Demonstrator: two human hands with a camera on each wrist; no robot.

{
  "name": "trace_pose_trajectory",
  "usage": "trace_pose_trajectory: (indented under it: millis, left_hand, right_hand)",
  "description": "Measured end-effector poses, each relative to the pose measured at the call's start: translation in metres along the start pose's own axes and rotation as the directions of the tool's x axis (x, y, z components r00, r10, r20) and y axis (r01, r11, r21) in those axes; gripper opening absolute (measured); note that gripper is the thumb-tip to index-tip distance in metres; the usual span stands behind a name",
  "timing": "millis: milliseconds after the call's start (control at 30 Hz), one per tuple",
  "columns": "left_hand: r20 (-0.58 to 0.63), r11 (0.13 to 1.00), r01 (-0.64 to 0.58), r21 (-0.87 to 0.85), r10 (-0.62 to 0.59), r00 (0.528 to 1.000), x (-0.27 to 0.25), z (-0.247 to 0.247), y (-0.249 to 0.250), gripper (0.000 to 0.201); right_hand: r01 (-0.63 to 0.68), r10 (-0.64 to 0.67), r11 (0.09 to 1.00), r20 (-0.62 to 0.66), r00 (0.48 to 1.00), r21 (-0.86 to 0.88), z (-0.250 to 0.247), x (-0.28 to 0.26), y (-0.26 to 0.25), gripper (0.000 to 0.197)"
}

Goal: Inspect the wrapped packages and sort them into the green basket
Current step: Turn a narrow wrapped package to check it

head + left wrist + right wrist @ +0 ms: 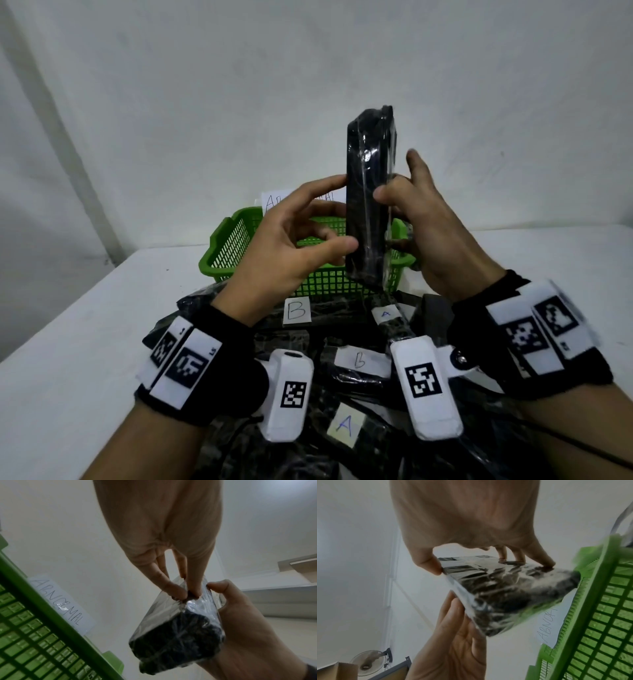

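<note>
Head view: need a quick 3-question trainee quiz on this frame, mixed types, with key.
1. True or false: the black wrapped package is held upright between both hands.
2. Multiple choice: the paper sign behind the green basket reads: A) NORMAL B) ABNORMAL C) RETURNS
3. Fill in: the paper labels on the packages lying on the table carry the letters ___ and ___.

Key
1. True: the left hand pinches one edge, and the right hand has its grip on the other.
2. B, per the left wrist view.
3. A and B, for example label B and label A.
</note>
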State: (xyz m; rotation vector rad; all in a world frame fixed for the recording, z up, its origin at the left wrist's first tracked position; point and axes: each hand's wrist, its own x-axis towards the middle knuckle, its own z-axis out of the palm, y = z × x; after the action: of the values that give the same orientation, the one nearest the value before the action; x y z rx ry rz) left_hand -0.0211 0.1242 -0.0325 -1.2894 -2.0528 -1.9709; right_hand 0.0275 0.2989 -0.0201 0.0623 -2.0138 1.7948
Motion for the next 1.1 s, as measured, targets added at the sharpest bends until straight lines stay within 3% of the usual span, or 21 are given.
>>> trace_pose_trajectory:
  millis: [200,300,533,667,800,933,1100]
  left_hand:
    - [0.043,1.0,-0.024,-0.017,0.024,0.999,-0.001,-0.004,0.002,0.059]
    - [0.048,0.999,-0.031,-0.028,0.032,0.998,-0.002,0.0,0.002,0.052]
    - [-0.012,0.992,0.127,0.026,-0.127,0.992,-0.002,-0.006,0.002,0.057]
    - [0.03,0.971,0.16,-0.177,-0.157,0.987,0.0,-0.009,0.007,0.044]
    - [0.015,0.952,0.134,-0.274,-0.136,0.991,-0.001,-0.009,0.014,0.048]
    - [-0.002,0.982,0.082,-0.171,-0.083,0.997,0.0,-0.008,0.012,0.056]
    - [-0.006,0.987,0.028,-0.16,-0.03,1.0,-0.001,-0.008,0.01,0.062]
  right_hand:
    - [0.132,-0.134,0.989,-0.023,0.991,-0.07,0.002,-0.006,0.003,0.094]
    - [0.152,-0.153,0.988,-0.022,0.988,-0.025,0.004,-0.005,0.008,0.084]
    - [0.131,-0.149,0.982,0.13,0.98,0.134,-0.002,0.002,0.011,0.106]
    - [0.281,-0.262,0.959,0.28,0.924,-0.031,-0.008,-0.005,0.003,0.118]
    - [0.383,-0.3,0.912,0.397,0.867,-0.147,-0.01,-0.009,-0.002,0.121]
    - [0.338,-0.185,0.92,0.541,0.82,-0.196,-0.017,-0.011,-0.007,0.12]
    - [0.246,-0.226,0.969,0.469,0.854,0.02,-0.021,-0.015,-0.016,0.102]
